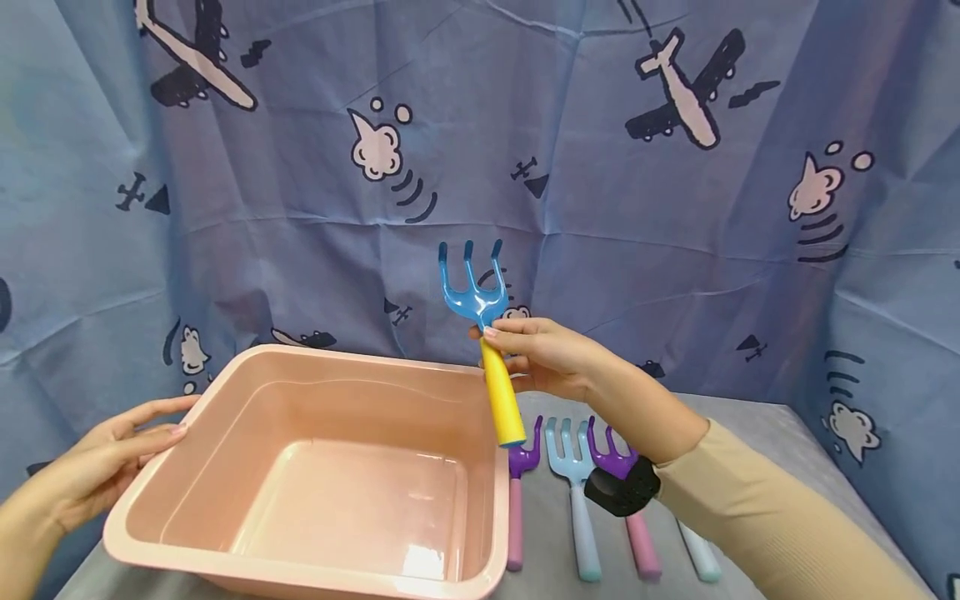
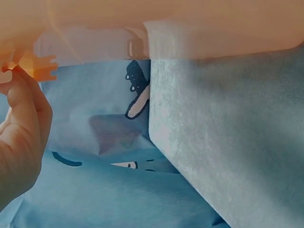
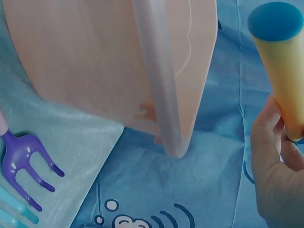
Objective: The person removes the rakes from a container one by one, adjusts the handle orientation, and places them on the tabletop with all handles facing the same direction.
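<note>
My right hand (image 1: 553,358) holds up a garden hand rake (image 1: 502,400) by the neck end of its yellow handle. Its three blue tines point upward, over the far right corner of a pink plastic basin (image 1: 315,379). In the right wrist view, the blue butt end of the yellow handle (image 3: 280,61) faces the camera. My left hand (image 1: 101,462) grips the basin's left rim, thumb on top and fingers below. The left wrist view shows those fingers (image 2: 23,102) at a notched tab (image 2: 45,66) under the rim. Inside, the basin's floor is bare.
Right of the basin, more hand rakes lie in a row on the grey table: a purple one with a pink handle (image 1: 514,517), a light blue one (image 1: 573,483), another purple one (image 1: 611,454) and a pale handle (image 1: 699,550). A patterned blue curtain (image 1: 465,125) hangs behind.
</note>
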Demonstrator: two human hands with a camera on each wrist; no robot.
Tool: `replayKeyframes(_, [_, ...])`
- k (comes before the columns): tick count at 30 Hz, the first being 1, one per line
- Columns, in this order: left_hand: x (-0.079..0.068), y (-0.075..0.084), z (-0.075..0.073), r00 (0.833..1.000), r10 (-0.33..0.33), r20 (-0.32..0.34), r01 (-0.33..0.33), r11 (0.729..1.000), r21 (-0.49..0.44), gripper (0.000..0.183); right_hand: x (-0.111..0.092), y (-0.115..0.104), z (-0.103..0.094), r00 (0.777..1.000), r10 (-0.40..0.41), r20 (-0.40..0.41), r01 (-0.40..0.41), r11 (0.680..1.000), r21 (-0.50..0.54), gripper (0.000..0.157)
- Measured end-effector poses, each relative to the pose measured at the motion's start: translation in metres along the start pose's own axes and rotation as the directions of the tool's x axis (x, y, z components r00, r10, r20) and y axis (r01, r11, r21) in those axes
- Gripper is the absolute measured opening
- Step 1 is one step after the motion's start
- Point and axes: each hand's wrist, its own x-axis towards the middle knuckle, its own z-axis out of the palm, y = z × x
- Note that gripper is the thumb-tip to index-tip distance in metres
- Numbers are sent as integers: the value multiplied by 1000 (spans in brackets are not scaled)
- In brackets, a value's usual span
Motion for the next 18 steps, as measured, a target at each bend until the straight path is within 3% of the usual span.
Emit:
replayKeyframes(9, [-1,-5,0,999,10,35,-9,999,-45,48,-12,8,-18,1000,-1,-17,0,1000,-25,34])
replayKeyframes(14, [1,-1,0,996,41,82,-35,997,-72,49,-21,7,-26,999,-9,-48,7,999,-53,38])
replayKeyframes(18, [2,2,-2,996,27,88,-20,996,-84,48,-30,5,-31,998,-9,-63,5,998,-57,31])
